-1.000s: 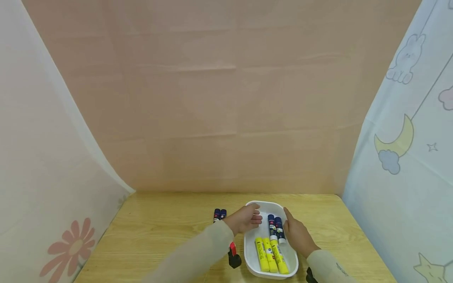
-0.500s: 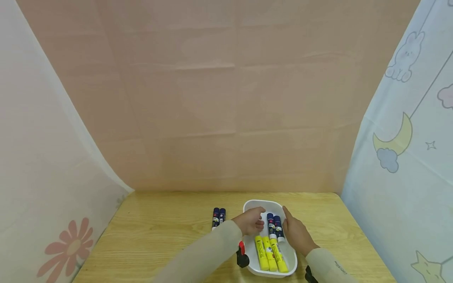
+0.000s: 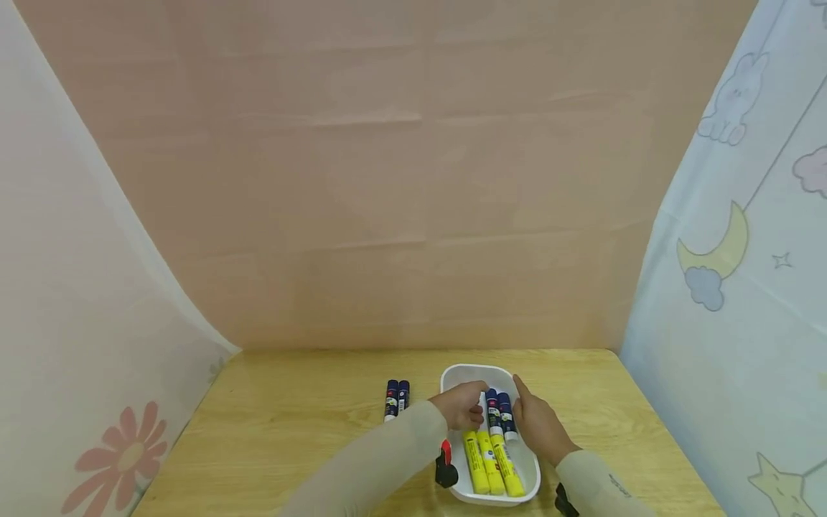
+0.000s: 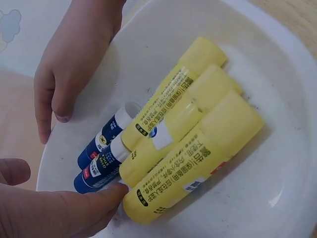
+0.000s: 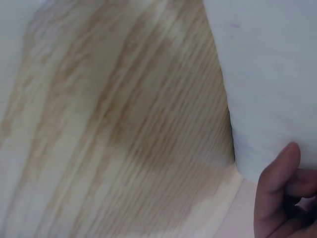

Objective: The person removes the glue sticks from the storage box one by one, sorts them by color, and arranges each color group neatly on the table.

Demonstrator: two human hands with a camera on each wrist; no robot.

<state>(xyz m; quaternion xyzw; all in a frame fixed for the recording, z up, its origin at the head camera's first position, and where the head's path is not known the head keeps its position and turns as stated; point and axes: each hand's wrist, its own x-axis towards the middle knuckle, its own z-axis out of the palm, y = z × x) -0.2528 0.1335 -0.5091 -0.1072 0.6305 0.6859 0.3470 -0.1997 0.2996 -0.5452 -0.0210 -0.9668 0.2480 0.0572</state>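
Beside left hand [image 3: 461,406], glue sticks [image 4: 171,136], in tray [image 3: 494,500]

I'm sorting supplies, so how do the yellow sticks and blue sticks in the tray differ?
There are three yellow sticks but two blue sticks. Yellow sticks look bigger than blue sticks. Blue sticks have one white end; yellow sticks, none. Both bear printed labels and lie in the tray.
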